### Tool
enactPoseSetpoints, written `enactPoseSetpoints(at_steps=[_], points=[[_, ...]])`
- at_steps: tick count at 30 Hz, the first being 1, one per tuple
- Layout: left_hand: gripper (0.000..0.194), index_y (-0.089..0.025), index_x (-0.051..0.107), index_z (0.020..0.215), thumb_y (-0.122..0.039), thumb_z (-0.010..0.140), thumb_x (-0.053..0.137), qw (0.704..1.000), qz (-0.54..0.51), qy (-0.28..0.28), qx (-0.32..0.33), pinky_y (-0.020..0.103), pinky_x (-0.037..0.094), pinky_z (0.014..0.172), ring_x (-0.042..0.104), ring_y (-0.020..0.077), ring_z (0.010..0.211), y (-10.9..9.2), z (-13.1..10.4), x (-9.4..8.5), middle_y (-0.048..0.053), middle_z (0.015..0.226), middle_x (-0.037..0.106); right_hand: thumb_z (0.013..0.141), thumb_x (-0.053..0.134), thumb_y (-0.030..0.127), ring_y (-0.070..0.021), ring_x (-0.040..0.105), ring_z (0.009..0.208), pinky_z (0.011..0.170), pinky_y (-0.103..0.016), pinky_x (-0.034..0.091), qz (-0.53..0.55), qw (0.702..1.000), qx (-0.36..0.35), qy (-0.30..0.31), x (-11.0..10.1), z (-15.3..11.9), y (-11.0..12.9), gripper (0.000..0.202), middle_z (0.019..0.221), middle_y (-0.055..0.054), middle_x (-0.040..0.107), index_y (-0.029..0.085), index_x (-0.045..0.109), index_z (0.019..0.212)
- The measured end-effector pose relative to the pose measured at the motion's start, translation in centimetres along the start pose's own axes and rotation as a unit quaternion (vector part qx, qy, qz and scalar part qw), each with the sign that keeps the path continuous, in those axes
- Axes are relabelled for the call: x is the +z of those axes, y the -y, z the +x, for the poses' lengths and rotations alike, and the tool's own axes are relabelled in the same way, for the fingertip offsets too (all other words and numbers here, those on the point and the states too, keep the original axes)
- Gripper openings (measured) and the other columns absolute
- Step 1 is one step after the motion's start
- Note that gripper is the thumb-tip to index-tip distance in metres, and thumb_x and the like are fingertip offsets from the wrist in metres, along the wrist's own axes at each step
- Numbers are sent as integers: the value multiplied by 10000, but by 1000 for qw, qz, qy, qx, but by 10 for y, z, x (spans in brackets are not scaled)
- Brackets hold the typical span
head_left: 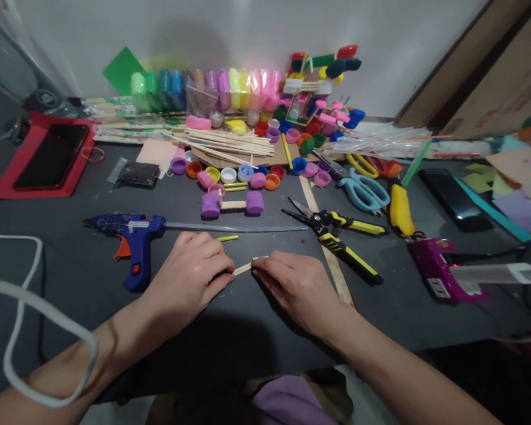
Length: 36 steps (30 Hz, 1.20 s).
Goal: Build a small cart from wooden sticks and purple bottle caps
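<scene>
Low over the front of the dark table, both hands pinch short pale wooden sticks that lie side by side. My left hand is closed on their left end and my right hand on the right end, so only the middle shows. Just behind the left hand lies a short yellow straw piece. Farther back stands a small piece made of purple blocks joined by sticks. A blue glue gun rests left of my left hand, its long clear glue stick reaching right. Yellow-black pliers-like snips lie open beyond my right hand.
Coloured bottle caps, loose wooden sticks and packs of coloured clay line the back. Blue scissors, a yellow cutter and a purple power adapter sit right. A white cable loops over the left forearm.
</scene>
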<state>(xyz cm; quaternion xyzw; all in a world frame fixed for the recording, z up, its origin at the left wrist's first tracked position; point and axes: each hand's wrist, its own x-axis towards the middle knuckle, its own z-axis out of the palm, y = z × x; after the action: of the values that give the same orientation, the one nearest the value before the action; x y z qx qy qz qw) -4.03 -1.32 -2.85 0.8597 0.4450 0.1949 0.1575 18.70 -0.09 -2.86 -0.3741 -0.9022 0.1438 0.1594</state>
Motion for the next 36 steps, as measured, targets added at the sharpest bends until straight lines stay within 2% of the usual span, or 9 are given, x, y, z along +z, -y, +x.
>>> enactPoseSetpoints(at_steps=[5,9,18,26,31,34,36], points=[[178,-192,685,827,-208,958,565,1000,5,-16,-2,374,310,749,534,201,800,-1,1,-2,24,779,660,1012,488,196,-154,625,661,617,-256,399,9,1000,7,0,0,0,0,228,739,-41,684,150,687,911],[181,-194,687,829,-208,960,563,1000,12,-13,-2,375,309,752,536,200,806,-1,0,-2,22,784,663,1010,498,189,-149,631,681,634,-248,406,22,1000,15,-1,-3,2,0,208,764,-42,696,147,694,955],[155,-187,681,812,-202,942,597,1000,1,-17,-3,360,306,735,522,202,776,-1,0,0,15,759,641,992,527,183,-152,616,645,605,-247,382,27,1000,-3,-5,2,3,-3,209,721,-34,676,147,702,883],[182,-169,671,787,-176,945,582,1000,-4,-16,-6,355,301,728,515,197,762,-2,0,3,14,742,619,925,614,124,-146,601,625,594,-242,365,51,998,23,-4,1,3,0,130,698,-26,674,144,679,814],[191,-167,663,785,-171,951,568,1000,-11,-15,-5,346,302,717,509,193,763,-3,1,3,13,740,610,912,625,117,-141,581,591,569,-247,341,51,998,43,7,2,5,2,150,667,-14,660,156,653,769],[171,-175,663,789,-180,942,587,1000,-6,-10,-9,351,306,728,517,196,769,-2,1,2,10,742,614,929,616,141,-155,635,654,604,-247,373,76,995,58,12,-1,5,2,100,746,-27,714,162,681,856],[119,-181,671,819,-207,926,625,1000,2,-8,-15,360,311,745,531,204,787,-1,0,-2,11,766,629,943,605,159,-151,667,715,648,-236,404,112,991,75,-6,-5,5,1,87,828,-26,746,174,691,943]])
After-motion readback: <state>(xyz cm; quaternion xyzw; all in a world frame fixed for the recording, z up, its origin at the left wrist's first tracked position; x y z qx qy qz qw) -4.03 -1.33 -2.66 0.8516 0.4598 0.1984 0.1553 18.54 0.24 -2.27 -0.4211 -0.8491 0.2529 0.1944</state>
